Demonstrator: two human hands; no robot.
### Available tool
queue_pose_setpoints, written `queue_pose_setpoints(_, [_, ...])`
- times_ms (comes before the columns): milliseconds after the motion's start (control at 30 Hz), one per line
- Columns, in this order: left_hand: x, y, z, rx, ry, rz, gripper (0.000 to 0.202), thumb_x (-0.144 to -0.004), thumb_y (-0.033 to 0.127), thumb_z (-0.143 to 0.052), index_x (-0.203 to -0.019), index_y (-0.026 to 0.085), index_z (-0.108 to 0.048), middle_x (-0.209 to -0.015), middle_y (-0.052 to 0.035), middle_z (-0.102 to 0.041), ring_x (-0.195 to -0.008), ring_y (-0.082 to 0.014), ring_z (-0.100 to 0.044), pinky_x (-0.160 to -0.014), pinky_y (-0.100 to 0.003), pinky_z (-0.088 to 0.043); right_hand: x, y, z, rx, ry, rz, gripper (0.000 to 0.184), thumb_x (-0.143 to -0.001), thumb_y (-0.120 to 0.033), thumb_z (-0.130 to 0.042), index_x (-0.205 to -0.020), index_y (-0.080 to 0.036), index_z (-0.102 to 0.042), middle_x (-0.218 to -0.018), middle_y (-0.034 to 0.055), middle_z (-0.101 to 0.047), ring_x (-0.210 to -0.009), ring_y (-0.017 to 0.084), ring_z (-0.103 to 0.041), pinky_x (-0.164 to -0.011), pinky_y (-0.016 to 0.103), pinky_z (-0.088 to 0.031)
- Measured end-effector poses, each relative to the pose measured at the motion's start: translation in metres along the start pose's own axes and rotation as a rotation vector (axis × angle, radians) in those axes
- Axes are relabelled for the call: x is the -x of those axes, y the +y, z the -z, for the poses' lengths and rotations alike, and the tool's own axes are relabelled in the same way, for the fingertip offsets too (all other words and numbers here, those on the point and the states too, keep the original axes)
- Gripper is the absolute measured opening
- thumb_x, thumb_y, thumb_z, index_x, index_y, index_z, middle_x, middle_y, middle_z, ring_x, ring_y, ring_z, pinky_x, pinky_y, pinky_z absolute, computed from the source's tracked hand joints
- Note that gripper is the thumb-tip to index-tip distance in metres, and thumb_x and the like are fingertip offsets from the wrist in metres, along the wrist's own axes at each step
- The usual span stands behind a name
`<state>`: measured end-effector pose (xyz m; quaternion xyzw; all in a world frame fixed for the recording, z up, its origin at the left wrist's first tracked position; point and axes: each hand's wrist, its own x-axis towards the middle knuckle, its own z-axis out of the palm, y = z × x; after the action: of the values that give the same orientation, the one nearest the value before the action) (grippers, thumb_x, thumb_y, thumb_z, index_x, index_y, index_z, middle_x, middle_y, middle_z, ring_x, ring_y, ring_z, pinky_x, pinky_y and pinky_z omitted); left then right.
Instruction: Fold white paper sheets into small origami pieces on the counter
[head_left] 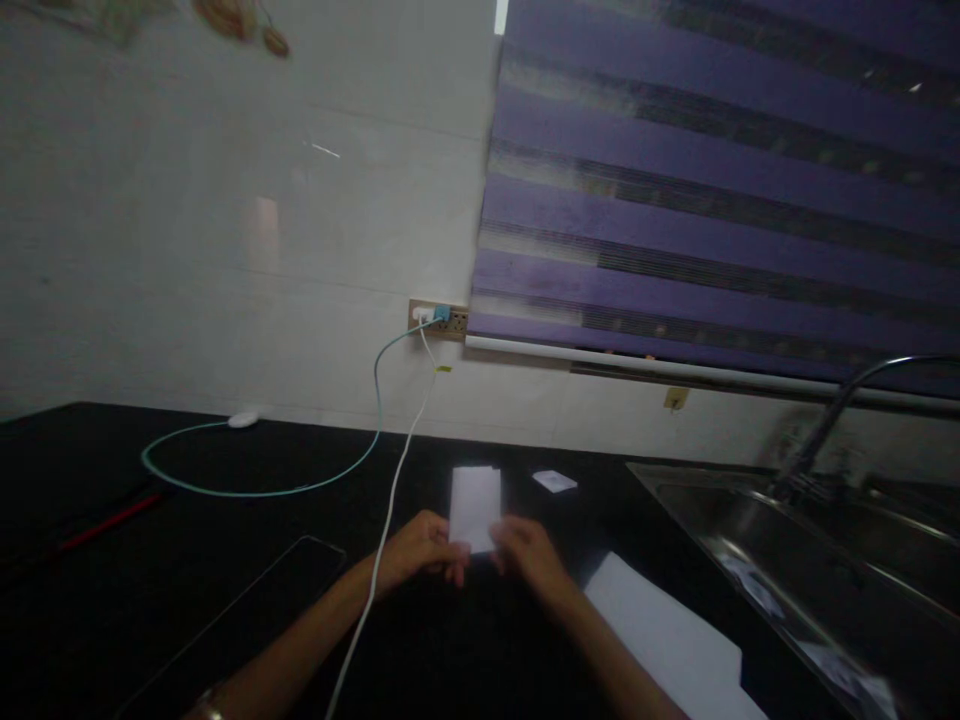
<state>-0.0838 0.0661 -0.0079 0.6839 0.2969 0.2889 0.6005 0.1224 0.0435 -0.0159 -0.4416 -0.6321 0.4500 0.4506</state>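
Note:
A folded white sheet of paper is held upright over the dark counter, its layers slightly out of line at the top edge. My left hand pinches its lower left corner between thumb and fingers. On the lower right edge, my right hand grips the same paper, its fingertips a little blurred. A small piece of white paper lies on the counter just beyond my right hand. Larger white sheets rest beside my right forearm.
A white cable runs from the wall socket across my left forearm. A teal cable loops over the counter at left, near a red stick-like object and a dark flat panel. A steel sink with a faucet stands at right.

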Motion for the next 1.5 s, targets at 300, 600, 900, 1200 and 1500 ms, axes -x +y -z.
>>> queue_pose_setpoints(300, [0.003, 0.002, -0.004, -0.038, 0.017, 0.002, 0.043, -0.076, 0.051, -0.061, -0.066, 0.009, -0.067, -0.056, -0.0029, -0.061, -0.047, -0.0089, -0.047, -0.046, -0.020, -0.029, 0.004, -0.002, 0.003, 0.061, -0.061, 0.048, 0.049, -0.082, -0.054, -0.055, -0.057, -0.012, -0.058, -0.051, -0.0006, -0.051, -0.048, 0.009, -0.045, -0.050, 0.022, -0.032])
queue_pose_setpoints(600, [0.003, -0.005, -0.011, -0.269, 0.157, 0.037, 0.048, -0.081, 0.055, -0.052, -0.069, 0.011, -0.067, -0.055, -0.0024, -0.061, -0.050, -0.0123, -0.051, -0.047, -0.021, -0.033, 0.006, -0.006, 0.004, 0.081, -0.063, 0.037, 0.052, -0.080, -0.058, -0.056, -0.055, -0.012, -0.059, -0.049, -0.0007, -0.051, -0.046, 0.009, -0.044, -0.049, 0.022, -0.032])
queue_pose_setpoints(900, [0.006, -0.013, -0.008, -0.449, 0.186, 0.009, 0.060, -0.086, 0.060, -0.038, -0.053, 0.014, -0.058, -0.040, 0.0009, -0.050, -0.036, -0.0090, -0.043, -0.042, -0.020, -0.029, 0.005, -0.003, 0.004, 0.087, -0.054, 0.020, 0.051, -0.080, -0.057, -0.057, -0.057, -0.012, -0.063, -0.047, -0.0011, -0.050, -0.043, 0.008, -0.042, -0.046, 0.021, -0.029])
queue_pose_setpoints(1200, [0.004, -0.020, -0.007, -0.400, 0.155, 0.009, 0.056, -0.088, 0.062, -0.034, -0.063, 0.015, -0.053, -0.041, 0.0025, -0.049, -0.033, -0.0081, -0.039, -0.036, -0.018, -0.025, 0.005, -0.005, 0.004, 0.080, -0.037, 0.042, 0.051, -0.081, -0.057, -0.056, -0.056, -0.012, -0.062, -0.046, -0.0010, -0.050, -0.042, 0.008, -0.042, -0.045, 0.021, -0.029])
queue_pose_setpoints(1500, [0.007, -0.010, -0.009, -0.329, 0.142, 0.012, 0.053, -0.088, 0.062, -0.032, -0.074, 0.015, -0.052, -0.039, 0.0060, -0.045, -0.031, -0.0071, -0.036, -0.035, -0.017, -0.026, 0.008, -0.011, 0.003, 0.111, -0.071, 0.038, 0.053, -0.080, -0.059, -0.055, -0.056, -0.012, -0.062, -0.047, -0.0006, -0.051, -0.042, 0.008, -0.043, -0.044, 0.021, -0.029])
